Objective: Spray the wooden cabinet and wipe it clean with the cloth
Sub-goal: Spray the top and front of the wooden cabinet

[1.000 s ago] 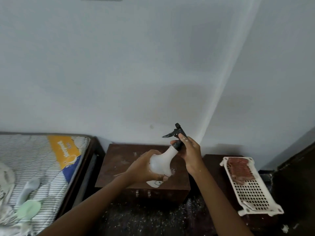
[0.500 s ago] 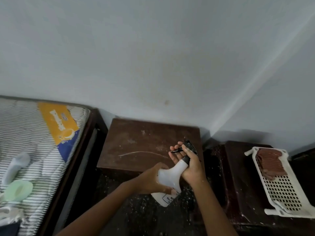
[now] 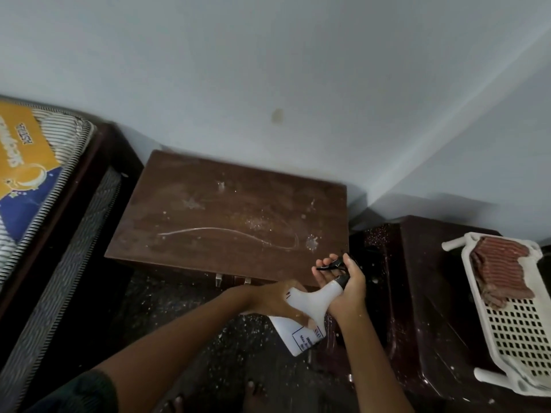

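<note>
A low brown wooden cabinet [image 3: 226, 216] stands against the wall, its top dusty with white streaks and specks. In front of its right front corner I hold a white spray bottle [image 3: 310, 317] with a black trigger head. My left hand [image 3: 274, 299] grips the bottle's body. My right hand [image 3: 343, 281] wraps the neck, fingers by the trigger. The nozzle points toward the cabinet top. A reddish-brown striped cloth [image 3: 501, 269] lies in a white basket at the right.
A bed with a striped mattress [image 3: 44, 174] and dark frame stands at the left. A dark glossy cabinet [image 3: 417, 293] at the right carries the white perforated basket [image 3: 518, 347]. The dark floor [image 3: 179, 323] is speckled with white debris. My feet show at the bottom.
My view has tilted down onto the cabinet top. Both hands and the bottle have come lower, from above the cabinet to its right front corner.
</note>
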`<state>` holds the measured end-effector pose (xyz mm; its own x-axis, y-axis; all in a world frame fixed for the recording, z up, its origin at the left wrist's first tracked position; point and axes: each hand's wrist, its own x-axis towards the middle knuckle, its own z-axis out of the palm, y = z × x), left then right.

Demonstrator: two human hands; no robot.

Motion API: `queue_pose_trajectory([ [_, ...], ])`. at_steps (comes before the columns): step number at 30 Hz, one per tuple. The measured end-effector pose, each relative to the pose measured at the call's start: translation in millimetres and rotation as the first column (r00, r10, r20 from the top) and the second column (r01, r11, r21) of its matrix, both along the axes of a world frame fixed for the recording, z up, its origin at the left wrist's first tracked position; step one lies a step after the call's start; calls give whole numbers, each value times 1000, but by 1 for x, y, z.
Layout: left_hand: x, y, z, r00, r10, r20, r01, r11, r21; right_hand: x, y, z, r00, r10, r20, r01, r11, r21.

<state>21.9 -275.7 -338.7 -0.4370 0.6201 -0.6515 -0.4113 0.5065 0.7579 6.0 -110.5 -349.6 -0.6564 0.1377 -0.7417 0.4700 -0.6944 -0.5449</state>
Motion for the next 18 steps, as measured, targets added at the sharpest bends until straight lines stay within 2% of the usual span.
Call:
queue_pose_trajectory([
  [4, 0, 13, -7, 999, 2, 32, -3, 1000, 24, 6, 13, -19, 996, -51, 74, 46, 997, 64],
  [6, 4, 17, -14, 999, -6, 48, 4, 999, 43, 10, 16, -22, 997, -49, 64, 44, 995, 85],
  [11, 18, 12, -35, 996, 66, 54, -69, 996, 50, 20, 10, -23, 998, 45, -37, -38, 987, 159],
  [18, 41, -15, -48, 987, 155, 39, -156, 987, 27, 14, -32, -26, 987, 161, 13, -161, 971, 176],
])
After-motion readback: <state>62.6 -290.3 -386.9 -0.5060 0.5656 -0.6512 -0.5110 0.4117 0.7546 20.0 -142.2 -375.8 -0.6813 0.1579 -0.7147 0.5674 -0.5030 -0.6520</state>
